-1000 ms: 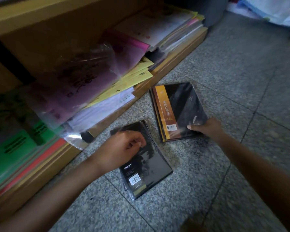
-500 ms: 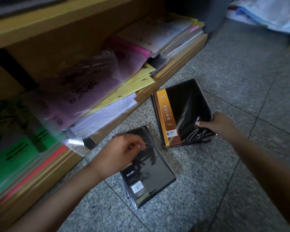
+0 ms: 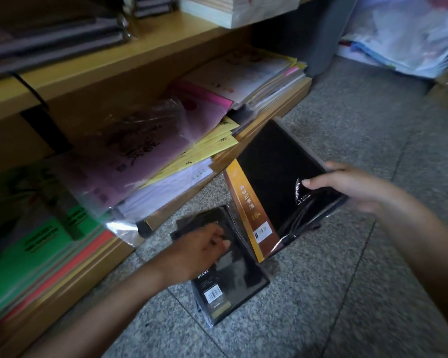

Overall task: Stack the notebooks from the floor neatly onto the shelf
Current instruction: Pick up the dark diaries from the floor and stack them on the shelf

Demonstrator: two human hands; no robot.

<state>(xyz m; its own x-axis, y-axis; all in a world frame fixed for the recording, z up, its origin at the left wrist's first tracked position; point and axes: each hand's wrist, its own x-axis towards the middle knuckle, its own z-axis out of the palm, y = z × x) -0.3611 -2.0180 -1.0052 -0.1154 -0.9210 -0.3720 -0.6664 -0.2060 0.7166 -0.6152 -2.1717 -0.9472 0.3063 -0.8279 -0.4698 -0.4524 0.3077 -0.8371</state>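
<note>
- Two black notebooks in clear wrap: a big notebook (image 3: 274, 182) with a gold band down its left side, and a smaller diary (image 3: 233, 280) with a white barcode label.
- Two hands. The right hand (image 3: 354, 189) grips the big notebook at its right edge, thumb on the cover, fingers beneath; its near left corner is down by the floor (image 3: 321, 306) and the right side is tilted up.
- The left hand (image 3: 199, 251) is on the diary, which lies flat on the floor; its curled fingers hold the far end.
- The two notebooks lie just beside each other, close in front of the shelf (image 3: 101, 71).
- The floor is grey speckled stone tile; the light is dim.
- The shelf is wood, with two boards in view.
- The lower board is crowded with paper packs: a green pack (image 3: 23, 244), a purple pack (image 3: 130, 156) in a clear bag, yellow sheets (image 3: 217, 143) and a white stack (image 3: 248, 71). The purple pack's bag overhangs the front edge near the diary.
- Grey folders (image 3: 49, 34) lie on the upper board.
- Pale bags (image 3: 411, 34) are heaped at far right.
</note>
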